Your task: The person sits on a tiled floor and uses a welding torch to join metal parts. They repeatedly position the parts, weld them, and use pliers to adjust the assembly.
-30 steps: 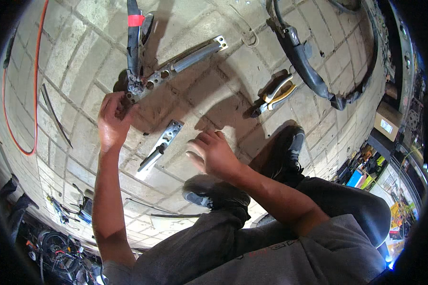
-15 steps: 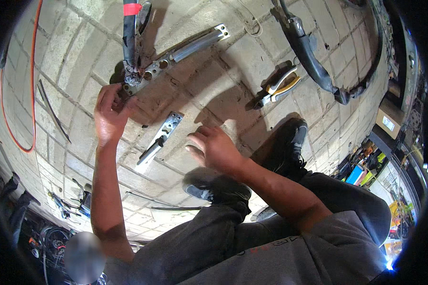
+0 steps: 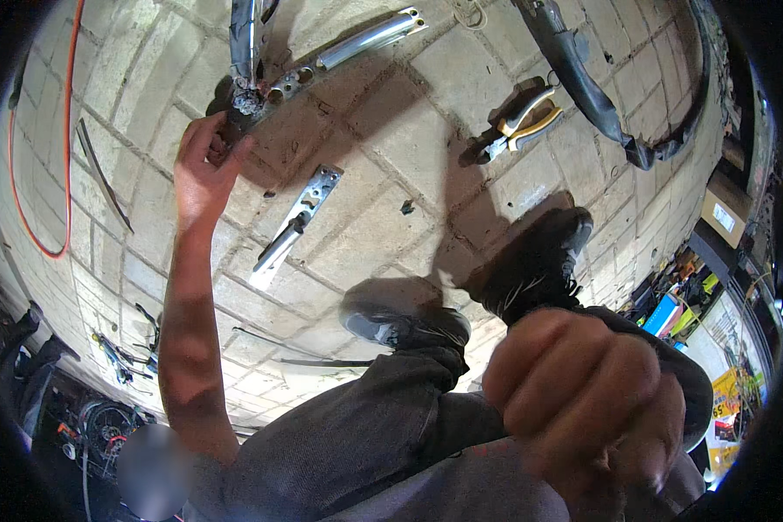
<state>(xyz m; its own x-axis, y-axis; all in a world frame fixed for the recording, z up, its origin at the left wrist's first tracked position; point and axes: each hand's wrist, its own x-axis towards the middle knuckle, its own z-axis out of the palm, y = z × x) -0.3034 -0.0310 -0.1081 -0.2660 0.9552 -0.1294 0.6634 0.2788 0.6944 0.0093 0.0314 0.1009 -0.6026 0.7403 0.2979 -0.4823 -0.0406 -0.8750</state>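
At the far left, my left hand [image 3: 202, 170] is closed round the near end of a long perforated metal bar [image 3: 303, 75]. Right above its fingers, a dark rod-like tool [image 3: 242, 43] with a rough, crusted tip meets the bar. My right hand [image 3: 578, 391] is raised close to the camera, over my leg, in a fist; whatever it may hold is hidden. A shorter perforated metal bar [image 3: 309, 202] lies on the paving between my left hand and my shoe. Pliers [image 3: 531, 120] with yellow and black handles rest farther right, their jaws toward the left.
A thick black-sleeved cable [image 3: 574, 87] curves across the far right. An orange hose [image 3: 68, 130] and a thin dark strip [image 3: 103, 178] lie at the left. My shoes [image 3: 539, 261] stand on the paving. A cardboard box [image 3: 724, 209] and cluttered tools line the right edge.
My right hand has come up and back from above the paving toward the camera, closing into a fist. My left hand stays at the long bar's end. The view has shifted slightly.
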